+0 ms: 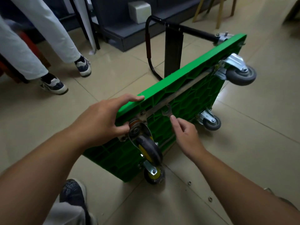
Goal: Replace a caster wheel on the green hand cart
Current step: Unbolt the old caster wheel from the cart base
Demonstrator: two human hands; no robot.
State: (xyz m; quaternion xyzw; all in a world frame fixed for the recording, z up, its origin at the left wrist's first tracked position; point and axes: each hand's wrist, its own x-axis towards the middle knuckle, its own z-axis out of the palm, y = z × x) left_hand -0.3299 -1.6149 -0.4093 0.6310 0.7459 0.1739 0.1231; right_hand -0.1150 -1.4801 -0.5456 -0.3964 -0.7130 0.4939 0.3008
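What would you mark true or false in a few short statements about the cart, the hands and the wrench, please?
1. The green cart stands tipped on its side on the floor. True.
2. The right hand pinches a wrench. True.
3. The left hand holds a screwdriver. False: it grips the cart's upper edge, thumb by a caster mount.
4. All the casters have grey wheels. False: the near casters are black with yellow hubs.
5. Small nuts lie loose on the floor. True.
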